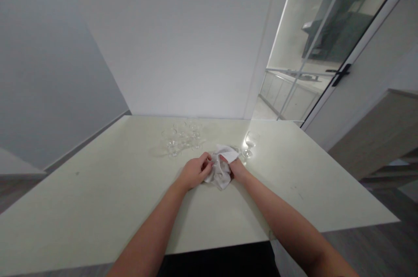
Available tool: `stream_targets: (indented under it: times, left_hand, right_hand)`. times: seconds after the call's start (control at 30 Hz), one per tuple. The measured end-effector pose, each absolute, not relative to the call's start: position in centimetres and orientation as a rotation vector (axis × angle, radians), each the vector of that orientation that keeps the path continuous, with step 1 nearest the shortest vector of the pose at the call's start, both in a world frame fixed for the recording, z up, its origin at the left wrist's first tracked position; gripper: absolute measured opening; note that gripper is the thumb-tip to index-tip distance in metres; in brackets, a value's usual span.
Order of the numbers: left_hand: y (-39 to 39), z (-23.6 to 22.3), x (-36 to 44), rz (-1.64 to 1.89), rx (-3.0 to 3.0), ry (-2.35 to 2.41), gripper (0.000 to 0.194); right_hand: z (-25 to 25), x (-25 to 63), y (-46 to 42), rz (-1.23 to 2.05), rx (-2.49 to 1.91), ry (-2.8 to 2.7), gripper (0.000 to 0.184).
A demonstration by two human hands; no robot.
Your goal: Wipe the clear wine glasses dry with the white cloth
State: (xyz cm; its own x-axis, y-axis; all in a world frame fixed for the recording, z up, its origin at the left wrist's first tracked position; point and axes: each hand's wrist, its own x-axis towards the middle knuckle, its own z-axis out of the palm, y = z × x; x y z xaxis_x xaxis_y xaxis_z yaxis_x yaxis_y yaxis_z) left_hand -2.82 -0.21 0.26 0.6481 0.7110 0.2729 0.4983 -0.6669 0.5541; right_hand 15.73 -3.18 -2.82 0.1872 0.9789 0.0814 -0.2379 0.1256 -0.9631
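Note:
A crumpled white cloth (219, 174) is bunched between my two hands, low over the pale table. My right hand (239, 170) is closed in the cloth's right side, with part of the fingers covered by its folds. At the left edge of the cloth, my left hand (196, 170) has its fingers and thumb curled together in a pinch. What sits between them, or inside the cloth, is hidden. Just beyond my right hand stands a clear stemmed glass (248, 150), upright and apart from it. Several more clear stemmed glasses (175, 144) stand grouped beyond my left hand.
The pale table (107, 198) reaches back to a white wall (183, 42). A glass-paned door (303, 46) with a black handle (341, 74) is at the right. Wooden shelving (382, 137) stands past the table's right side. The front table edge lies close to my body.

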Motion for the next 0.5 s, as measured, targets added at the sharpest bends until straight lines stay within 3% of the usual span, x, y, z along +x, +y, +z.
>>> stream_targets:
  times: [0.2, 0.5]
  left_hand:
    - [0.3, 0.5, -3.6, 0.657, 2.392, 0.942, 0.044]
    - [-0.4, 0.6, -3.6, 0.871, 2.544, 0.811, 0.038]
  right_hand:
    - [-3.4, 15.9, -3.1, 1.014, -1.061, -1.196, 0.038]
    - [-3.8, 15.7, -2.6, 1.131, -1.102, -0.904, 0.043]
